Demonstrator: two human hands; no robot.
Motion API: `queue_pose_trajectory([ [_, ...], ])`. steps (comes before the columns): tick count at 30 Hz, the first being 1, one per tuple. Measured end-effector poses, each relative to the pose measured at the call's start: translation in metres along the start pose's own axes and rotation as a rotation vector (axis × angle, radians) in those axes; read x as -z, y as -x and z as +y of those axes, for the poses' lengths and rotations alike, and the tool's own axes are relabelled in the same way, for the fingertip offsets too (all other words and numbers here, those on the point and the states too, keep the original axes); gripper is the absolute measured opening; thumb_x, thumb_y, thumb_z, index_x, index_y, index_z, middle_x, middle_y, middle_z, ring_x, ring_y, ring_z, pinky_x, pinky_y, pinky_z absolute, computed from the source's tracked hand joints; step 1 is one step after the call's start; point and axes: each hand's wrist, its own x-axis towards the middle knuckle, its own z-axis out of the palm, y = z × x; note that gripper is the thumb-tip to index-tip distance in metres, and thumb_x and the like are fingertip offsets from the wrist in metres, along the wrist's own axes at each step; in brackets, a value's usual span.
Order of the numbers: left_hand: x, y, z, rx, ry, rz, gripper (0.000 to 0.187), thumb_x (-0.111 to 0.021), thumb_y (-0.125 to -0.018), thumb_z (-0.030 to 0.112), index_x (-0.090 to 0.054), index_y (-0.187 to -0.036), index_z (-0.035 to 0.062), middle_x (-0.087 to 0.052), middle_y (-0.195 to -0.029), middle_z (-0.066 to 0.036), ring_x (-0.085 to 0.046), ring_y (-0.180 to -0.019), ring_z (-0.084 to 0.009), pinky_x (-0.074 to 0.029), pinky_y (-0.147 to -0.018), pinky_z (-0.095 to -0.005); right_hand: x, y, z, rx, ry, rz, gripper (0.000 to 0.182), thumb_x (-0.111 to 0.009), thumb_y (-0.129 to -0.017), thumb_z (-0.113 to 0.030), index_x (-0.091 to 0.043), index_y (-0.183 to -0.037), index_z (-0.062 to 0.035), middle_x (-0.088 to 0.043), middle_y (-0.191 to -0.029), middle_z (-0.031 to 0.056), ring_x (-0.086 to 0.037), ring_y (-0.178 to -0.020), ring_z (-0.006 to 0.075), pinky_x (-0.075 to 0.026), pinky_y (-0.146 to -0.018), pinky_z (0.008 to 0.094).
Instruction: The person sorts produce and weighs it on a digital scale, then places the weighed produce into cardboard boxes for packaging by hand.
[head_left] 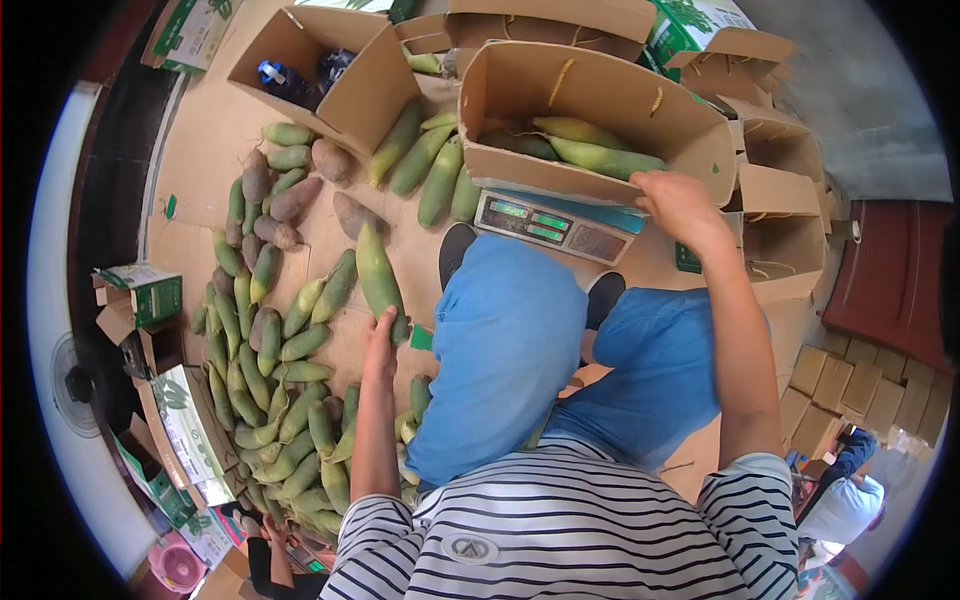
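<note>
A long green radish [376, 275] stands out from my left hand [379, 345], whose fingers are wrapped round its lower end. My right hand [685, 208] grips the near rim of an open cardboard box [570, 178]. Several green radishes [605, 157] lie inside that box, partly hidden by its near wall. The box rests on a digital scale [550, 226] with lit green displays, in front of my knees.
A big pile of green radishes [290, 440] covers the floor at left, with several darker roots [297, 198] above it. Another open box [360, 95] holds dark bottles with a blue cap. More open boxes [780, 225] stand at right. Other people [845, 500] sit at the lower edges.
</note>
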Motion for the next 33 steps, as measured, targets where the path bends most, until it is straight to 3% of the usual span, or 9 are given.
queue_pose_trajectory([
  [3, -0.091, 0.057, 0.084, -0.408, -0.254, -0.155, 0.039, -0.061, -0.081, 0.022, -0.052, -0.111, -0.0006, -0.060, -0.093, -0.008, -0.059, -0.077, -0.0146, -0.048, -0.067, -0.0266, 0.011, 0.007, 0.008, -0.008, 0.035, -0.005, 0.013, -0.060, -0.079, -0.013, -0.056, -0.088, -0.0044, -0.062, -0.080, 0.0158, -0.059, -0.083, 0.0354, -0.047, -0.069, 0.0457],
  [8, -0.188, 0.098, 0.194, -1.022, -0.640, -0.350, 0.053, -0.070, -0.075, 0.017, -0.050, -0.121, -0.0010, -0.059, -0.103, -0.010, -0.056, -0.092, -0.0172, -0.047, -0.078, -0.0310, 0.003, 0.008, 0.005, 0.027, 0.000, 0.035, 0.014, -0.060, -0.080, -0.013, -0.057, -0.090, -0.0044, -0.063, -0.082, 0.0157, -0.059, -0.084, 0.0352, -0.047, -0.070, 0.0453],
  [11, -0.228, 0.094, 0.202, -0.996, -0.617, -0.296, 0.054, -0.071, -0.077, 0.022, -0.050, -0.121, -0.0007, -0.058, -0.104, -0.011, -0.057, -0.093, -0.0178, -0.048, -0.078, -0.0318, 0.001, 0.010, 0.009, 0.058, -0.025, 0.092, 0.014, -0.060, -0.080, -0.014, -0.057, -0.090, -0.0040, -0.063, -0.083, 0.0155, -0.059, -0.084, 0.0348, -0.047, -0.070, 0.0451],
  [14, -0.212, 0.081, 0.180, -0.810, -0.599, -0.240, 0.045, -0.069, -0.082, 0.018, -0.051, -0.121, 0.0024, -0.058, -0.104, -0.008, -0.055, -0.092, -0.0122, -0.045, -0.077, -0.0248, 0.010, 0.008, 0.003, -0.015, -0.015, -0.043, 0.015, -0.060, -0.080, -0.014, -0.058, -0.091, -0.0043, -0.063, -0.083, 0.0151, -0.060, -0.085, 0.0347, -0.047, -0.071, 0.0455],
  [16, -0.171, 0.057, 0.141, -0.689, -0.725, -0.291, 0.043, -0.067, -0.082, 0.023, -0.052, -0.115, 0.0000, -0.059, -0.099, -0.012, -0.059, -0.086, -0.0210, -0.049, -0.075, -0.0325, 0.008, 0.009, 0.006, 0.001, -0.007, -0.032, 0.014, -0.060, -0.080, -0.014, -0.058, -0.091, -0.0048, -0.063, -0.085, 0.0153, -0.060, -0.085, 0.0348, -0.047, -0.071, 0.0457],
  [20, -0.062, 0.021, 0.031, -0.437, -1.148, -0.432, 0.038, -0.064, -0.082, 0.026, -0.055, -0.110, 0.0010, -0.061, -0.097, -0.020, -0.061, -0.085, -0.0290, -0.049, -0.077, -0.0355, 0.004, 0.007, 0.009, 0.008, -0.016, -0.019, 0.014, -0.060, -0.080, -0.014, -0.057, -0.091, -0.0052, -0.063, -0.087, 0.0160, -0.060, -0.087, 0.0353, -0.047, -0.072, 0.0462],
  [23, -0.014, 0.038, 0.005, -0.208, -1.565, -0.339, 0.039, -0.063, -0.081, 0.028, -0.055, -0.108, 0.0017, -0.060, -0.099, -0.021, -0.060, -0.091, -0.0355, -0.048, -0.079, -0.0410, -0.001, 0.007, 0.014, 0.043, -0.031, 0.056, 0.017, -0.060, -0.080, -0.015, -0.057, -0.094, -0.0051, -0.063, -0.089, 0.0169, -0.059, -0.090, 0.0359, -0.047, -0.074, 0.0467],
  [30, 0.099, 0.023, -0.022, -0.145, -1.567, 0.117, 0.041, -0.065, -0.079, 0.030, -0.055, -0.108, 0.0038, -0.059, -0.102, -0.022, -0.058, -0.094, -0.0376, -0.047, -0.079, -0.0445, 0.003, 0.006, 0.005, 0.031, 0.009, -0.059, 0.027, -0.058, -0.083, -0.014, -0.054, -0.107, -0.0036, -0.061, -0.099, 0.0184, -0.056, -0.096, 0.0366, -0.045, -0.078, 0.0455],
  [33, 0.117, 0.019, -0.045, -0.099, -1.598, 0.034, 0.043, -0.067, -0.078, 0.029, -0.057, -0.107, 0.0006, -0.062, -0.097, -0.021, -0.060, -0.092, -0.0342, -0.048, -0.079, -0.0408, 0.002, 0.005, 0.002, -0.010, 0.021, -0.052, 0.029, -0.058, -0.083, -0.014, -0.054, -0.110, -0.0035, -0.061, -0.102, 0.0180, -0.055, -0.098, 0.0362, -0.044, -0.080, 0.0445],
])
